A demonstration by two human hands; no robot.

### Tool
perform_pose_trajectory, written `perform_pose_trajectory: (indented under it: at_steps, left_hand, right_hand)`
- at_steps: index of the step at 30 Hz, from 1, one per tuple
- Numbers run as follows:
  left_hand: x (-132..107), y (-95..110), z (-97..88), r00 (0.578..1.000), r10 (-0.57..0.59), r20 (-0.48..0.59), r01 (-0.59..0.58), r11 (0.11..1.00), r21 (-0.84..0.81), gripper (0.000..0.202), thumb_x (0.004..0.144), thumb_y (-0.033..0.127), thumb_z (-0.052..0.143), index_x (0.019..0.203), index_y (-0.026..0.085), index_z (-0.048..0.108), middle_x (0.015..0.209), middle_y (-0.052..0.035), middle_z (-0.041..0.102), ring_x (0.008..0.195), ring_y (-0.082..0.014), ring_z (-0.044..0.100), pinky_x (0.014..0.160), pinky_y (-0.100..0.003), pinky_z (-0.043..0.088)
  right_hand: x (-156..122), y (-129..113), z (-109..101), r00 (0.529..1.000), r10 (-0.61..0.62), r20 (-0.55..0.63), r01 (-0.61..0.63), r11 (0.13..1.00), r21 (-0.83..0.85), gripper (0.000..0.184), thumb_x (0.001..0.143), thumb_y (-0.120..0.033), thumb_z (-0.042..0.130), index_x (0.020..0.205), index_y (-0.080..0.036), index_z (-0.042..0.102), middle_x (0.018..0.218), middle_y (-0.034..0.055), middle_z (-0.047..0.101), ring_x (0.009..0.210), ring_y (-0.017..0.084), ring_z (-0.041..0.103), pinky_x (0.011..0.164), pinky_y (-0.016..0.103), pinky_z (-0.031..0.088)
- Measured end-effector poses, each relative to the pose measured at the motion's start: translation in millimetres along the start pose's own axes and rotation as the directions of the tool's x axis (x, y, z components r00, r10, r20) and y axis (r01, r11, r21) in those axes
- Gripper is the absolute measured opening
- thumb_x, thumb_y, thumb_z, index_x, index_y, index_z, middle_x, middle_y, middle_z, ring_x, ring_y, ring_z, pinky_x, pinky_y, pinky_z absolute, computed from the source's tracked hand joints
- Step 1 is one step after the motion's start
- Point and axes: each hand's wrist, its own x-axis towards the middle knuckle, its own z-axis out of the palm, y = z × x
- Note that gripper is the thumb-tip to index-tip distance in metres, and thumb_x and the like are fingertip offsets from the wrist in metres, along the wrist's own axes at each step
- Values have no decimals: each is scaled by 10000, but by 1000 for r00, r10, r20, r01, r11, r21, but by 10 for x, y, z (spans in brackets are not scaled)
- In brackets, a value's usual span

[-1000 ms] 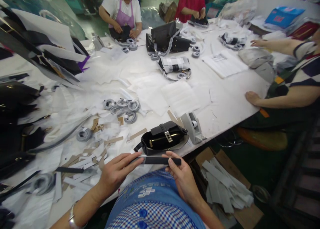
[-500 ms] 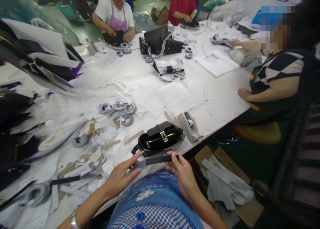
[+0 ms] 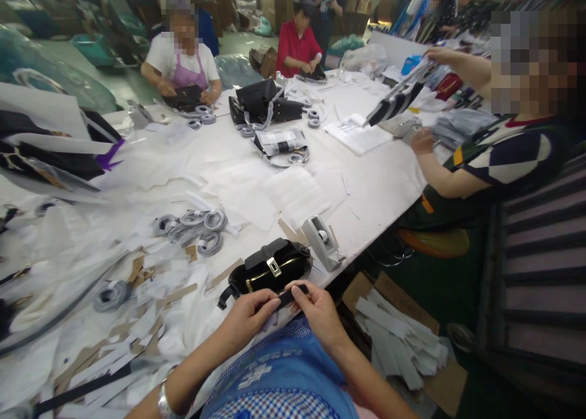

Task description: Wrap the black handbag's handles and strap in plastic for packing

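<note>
A short stretch of black strap point(image 3: 286, 297) runs between my two hands at the table's near edge. My left hand point(image 3: 249, 316) pinches it between thumb and fingers on one side. On the other side my right hand point(image 3: 317, 314) grips it with thumb and forefinger. Just beyond my fingers a black handbag point(image 3: 256, 261) lies on the table, with a silver turn-lock clasp and gold zip edging. The fingers hide part of its lower side. A grey tape dispenser point(image 3: 321, 243) stands at the bag's right end.
Wrapped grey strap coils point(image 3: 195, 225) lie left of the bag. Paper scraps point(image 3: 123, 339) spread at lower left. More black bags point(image 3: 265, 104) stand farther back. A co-worker point(image 3: 499, 150) at the right lifts a partly wrapped bag point(image 3: 398, 101). A carton of strips point(image 3: 403, 339) sits below the table edge.
My left hand has closed on the strap and come nearer my right hand. The view has shifted right and upward. The co-worker at the right has raised a bag.
</note>
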Motion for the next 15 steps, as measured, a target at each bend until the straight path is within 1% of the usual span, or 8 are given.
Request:
perform_pose_trajectory:
  at_steps: [2, 4, 6, 8, 9, 12, 13, 15]
  left_hand:
    - [121, 99, 75, 1000, -11, -24, 10, 1000, -26, 358, 915, 465, 485, 803, 166, 646, 629, 10, 626, 510, -112, 491, 511, -212, 368]
    - [238, 166, 165, 998, -37, -48, 33, 997, -74, 359, 912, 473, 484, 792, 166, 626, 619, 7, 629, 496, -115, 501, 509, -217, 383]
    - [351, 207, 271, 995, -60, -76, 51, 992, -115, 355, 906, 473, 487, 784, 165, 613, 632, -10, 648, 522, -134, 546, 538, -233, 421]
    - [463, 235, 388, 992, -65, -110, 49, 989, -141, 325, 904, 453, 488, 837, 164, 622, 715, -38, 690, 583, -157, 599, 592, -253, 460]
    - [520, 246, 446, 990, -62, -125, 44, 989, -143, 309, 903, 435, 487, 900, 163, 633, 769, -49, 707, 604, -162, 612, 614, -262, 471]
    - [689, 272, 586, 978, -89, -187, 67, 990, -123, 350, 901, 401, 471, 1103, 161, 626, 825, -51, 713, 565, -154, 592, 590, -267, 468]
    - [740, 277, 617, 969, -113, -219, 92, 990, -104, 371, 898, 405, 467, 1125, 158, 626, 796, -44, 707, 539, -151, 575, 565, -265, 457]
    - [827, 276, 655, 939, -156, -306, 148, 988, -48, 375, 895, 431, 467, 1056, 153, 659, 727, -32, 689, 522, -153, 560, 533, -257, 427]
  right_hand:
    - [113, -40, -155, 999, -50, -16, 50, 999, -6, 363, 915, -498, 536, 1008, -186, 697, 845, 50, 734, 769, 193, 666, 747, 313, 525]
    - [291, -25, -371, 989, -123, -86, 117, 991, -66, 383, 958, -478, 453, 1062, -186, 678, 956, 79, 739, 897, 221, 678, 847, 361, 521]
    - [527, 35, -607, 971, -224, -87, 192, 940, -281, 370, 975, -416, 416, 1149, -187, 649, 1122, 111, 704, 1035, 246, 651, 939, 423, 496]
    - [785, 114, -810, 958, -282, 50, 269, 827, -493, 355, 951, -313, 452, 1248, -194, 608, 1294, 128, 617, 1190, 262, 570, 1035, 477, 433]
    - [908, 152, -886, 950, -280, 136, 308, 780, -545, 383, 925, -253, 479, 1289, -199, 584, 1361, 130, 568, 1260, 265, 516, 1078, 493, 392]
    - [1214, 236, -1019, 910, -234, 341, 393, 749, -534, 486, 834, -112, 529, 1305, -218, 587, 1430, 120, 508, 1339, 258, 438, 1134, 495, 326]
    - [1289, 252, -1040, 891, -220, 396, 415, 747, -520, 493, 822, -89, 527, 1289, -225, 603, 1423, 115, 518, 1335, 253, 446, 1132, 488, 335]
    - [1400, 269, -1071, 849, -204, 488, 459, 744, -486, 475, 823, -69, 518, 1255, -232, 632, 1388, 108, 557, 1315, 243, 473, 1123, 477, 353]
